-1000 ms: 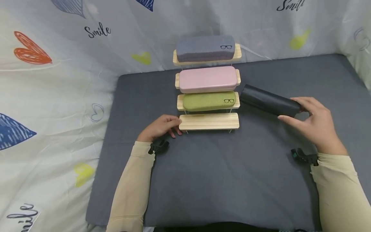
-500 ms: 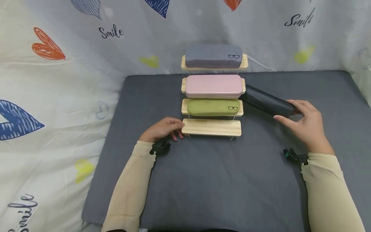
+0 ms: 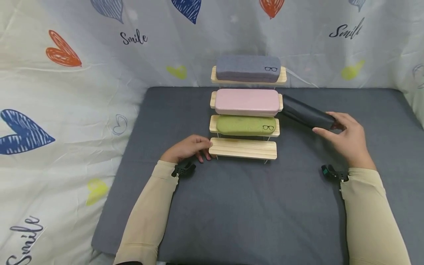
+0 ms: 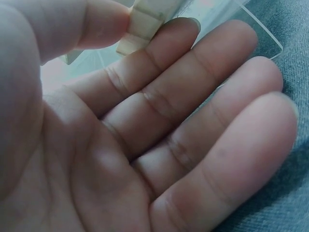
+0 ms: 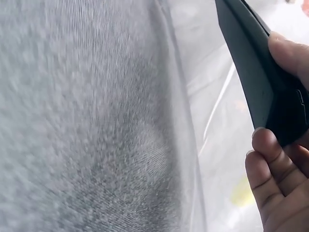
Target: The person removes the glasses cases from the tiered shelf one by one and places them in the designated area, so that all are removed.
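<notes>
A stepped display rack with pale wooden shelves (image 3: 243, 148) and clear supports stands mid-table. My left hand (image 3: 189, 147) pinches the left end of its lowest shelf between thumb and index finger; in the left wrist view the other fingers extend beneath the wood end (image 4: 145, 24). My right hand (image 3: 347, 138) grips a black glasses case (image 3: 308, 112) by its right end, the case slanting up-left toward the rack. Higher shelves bear a green glasses case (image 3: 246, 125), a pink case (image 3: 246, 102) and a grey-blue glasses case (image 3: 248, 69); the lowest shelf is bare.
A grey cloth (image 3: 251, 209) covers the table. Behind it and at the left hangs a white sheet (image 3: 82, 110) printed with hearts and "Smile". The grey-blue case is close to the back sheet.
My head view has shifted, so the rack sits lower and slightly further right in it. My right hand has carried the black glasses case a little closer to the rack; my left hand keeps its hold.
</notes>
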The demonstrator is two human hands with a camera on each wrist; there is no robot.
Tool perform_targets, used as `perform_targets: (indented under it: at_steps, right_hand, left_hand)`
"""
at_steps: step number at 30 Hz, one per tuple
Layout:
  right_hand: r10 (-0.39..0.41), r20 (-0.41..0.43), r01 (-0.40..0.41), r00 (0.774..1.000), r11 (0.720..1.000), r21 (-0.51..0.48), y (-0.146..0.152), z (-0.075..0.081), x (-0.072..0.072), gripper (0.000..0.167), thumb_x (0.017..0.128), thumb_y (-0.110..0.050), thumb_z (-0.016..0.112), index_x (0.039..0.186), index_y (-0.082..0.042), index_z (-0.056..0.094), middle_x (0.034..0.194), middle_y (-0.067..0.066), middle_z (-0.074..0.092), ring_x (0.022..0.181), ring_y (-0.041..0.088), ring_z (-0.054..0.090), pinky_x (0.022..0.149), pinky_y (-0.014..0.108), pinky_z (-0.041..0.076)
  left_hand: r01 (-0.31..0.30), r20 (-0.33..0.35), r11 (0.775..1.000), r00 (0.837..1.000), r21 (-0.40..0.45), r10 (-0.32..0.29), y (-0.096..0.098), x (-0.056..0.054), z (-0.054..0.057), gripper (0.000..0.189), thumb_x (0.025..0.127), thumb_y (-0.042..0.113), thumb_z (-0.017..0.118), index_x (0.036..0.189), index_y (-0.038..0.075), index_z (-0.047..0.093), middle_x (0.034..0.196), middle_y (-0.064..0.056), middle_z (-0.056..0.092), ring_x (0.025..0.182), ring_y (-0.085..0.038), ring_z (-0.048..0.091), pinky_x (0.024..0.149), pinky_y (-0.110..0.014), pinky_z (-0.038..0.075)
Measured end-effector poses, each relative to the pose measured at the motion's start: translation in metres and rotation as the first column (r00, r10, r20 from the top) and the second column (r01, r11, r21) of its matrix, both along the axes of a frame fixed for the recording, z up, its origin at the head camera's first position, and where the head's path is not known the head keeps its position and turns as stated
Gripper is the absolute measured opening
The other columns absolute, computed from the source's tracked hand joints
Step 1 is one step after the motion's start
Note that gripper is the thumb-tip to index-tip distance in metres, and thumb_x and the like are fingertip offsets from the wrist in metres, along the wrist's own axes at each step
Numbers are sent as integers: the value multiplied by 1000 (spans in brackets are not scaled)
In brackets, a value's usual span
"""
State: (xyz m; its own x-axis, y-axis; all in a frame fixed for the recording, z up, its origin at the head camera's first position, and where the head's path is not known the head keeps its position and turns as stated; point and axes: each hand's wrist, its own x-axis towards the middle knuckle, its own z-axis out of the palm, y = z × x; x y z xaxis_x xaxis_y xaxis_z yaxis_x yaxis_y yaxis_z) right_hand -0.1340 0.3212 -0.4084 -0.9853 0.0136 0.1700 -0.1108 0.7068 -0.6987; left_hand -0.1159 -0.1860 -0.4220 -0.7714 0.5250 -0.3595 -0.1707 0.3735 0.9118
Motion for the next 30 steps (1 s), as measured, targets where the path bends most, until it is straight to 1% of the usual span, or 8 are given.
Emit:
perform_targets:
  at_steps: [3, 8, 12, 18, 25, 28, 30]
  right_hand:
    - [-9, 19, 9, 1000, 1000, -4, 6, -4, -6, 68, 88, -39, 86, 148, -17, 63, 136, 5, 60, 97, -7, 50, 81, 14, 39]
    - [-22, 52, 22, 998, 1000, -5, 14, -8, -10, 69, 88, -40, 86, 148, -17, 62, 132, -1, 59, 97, -5, 50, 78, 11, 37]
    - [-13, 74, 14, 997, 1000, -3, 16, -8, -13, 70, 88, -41, 86, 149, -18, 61, 132, -2, 58, 97, -4, 49, 76, 11, 37]
    - [-13, 93, 13, 996, 1000, 7, 16, -8, -18, 71, 87, -43, 87, 148, -17, 62, 131, -2, 58, 97, -1, 50, 75, 13, 38]
    - [-35, 120, 34, 992, 999, 12, 18, -15, -18, 73, 88, -46, 85, 149, -15, 60, 125, 0, 58, 94, 1, 50, 73, 14, 38]
    - [-36, 140, 34, 989, 999, 20, 19, -18, -19, 76, 89, -48, 84, 152, -16, 58, 128, 4, 57, 94, 1, 49, 73, 15, 38]
    - [-33, 154, 29, 988, 999, 28, 19, -20, -20, 77, 89, -50, 83, 153, -15, 57, 131, 8, 57, 94, 1, 49, 73, 16, 38]
  left_hand:
    - [4, 3, 1000, 1000, 6, -4, 1, 0, -2, 34, 109, 27, 55, 111, 0, 76, 97, -12, 78, 86, -25, 74, 70, -39, 62]
    - [5, 1, 1000, 1000, 6, -5, 3, 1, -5, 34, 109, 28, 55, 105, 1, 75, 96, -12, 78, 85, -25, 74, 70, -39, 63]
    - [-3, -2, 1000, 1000, -9, 3, 3, 3, -3, 34, 109, 29, 55, 102, 1, 74, 94, -12, 77, 84, -25, 74, 70, -40, 63]
    - [-11, 4, 1000, 1000, -11, 11, 2, 4, 0, 34, 109, 29, 56, 106, 1, 76, 95, -12, 77, 85, -25, 74, 71, -40, 63]
    - [4, -2, 1000, 1000, -20, -4, 1, 0, 0, 35, 109, 29, 55, 108, 1, 76, 96, -12, 78, 86, -26, 74, 71, -40, 63]
    - [7, 0, 1000, 1000, -24, -7, 1, 0, 0, 34, 109, 28, 55, 108, 1, 76, 97, -12, 78, 86, -26, 74, 71, -40, 63]
    - [3, 4, 1000, 1000, -29, -3, 1, -1, -1, 34, 109, 28, 55, 104, 1, 75, 97, -13, 78, 86, -26, 74, 71, -40, 63]
